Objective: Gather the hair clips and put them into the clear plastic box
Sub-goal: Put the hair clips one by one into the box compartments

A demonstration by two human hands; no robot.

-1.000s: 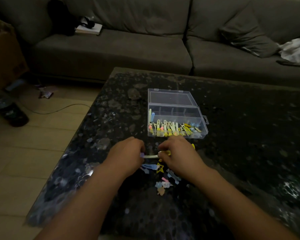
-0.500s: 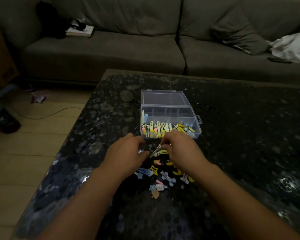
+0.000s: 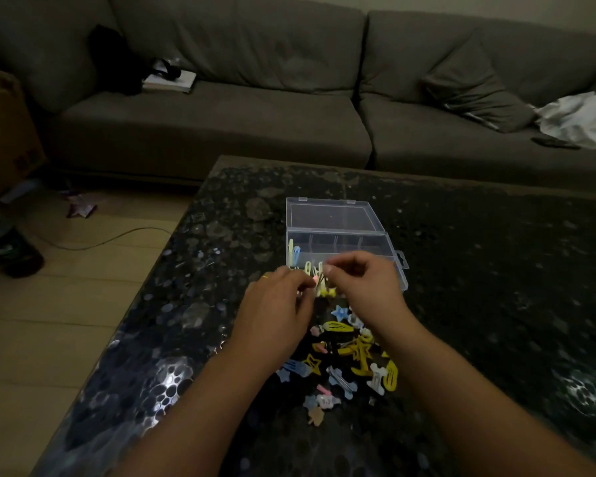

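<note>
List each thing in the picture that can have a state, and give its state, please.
clear plastic box: open, lid laid flat behind it, some clips inside.
loose hair clips: scattered on the table, outside the box.
left hand: fingers curled, pinching a small clip at the box's front edge.
right hand: fingers curled, pinching there too.
cushion: slumped on the sofa.
white cloth: crumpled.

Both hands raised together at frame centre

Left hand [image 3: 278, 309] and right hand [image 3: 365, 285] meet with fingers curled, fingertips nearly touching as if pinching something small; a ring shows on the left hand; both forearms reach up from the lower edge.
</note>
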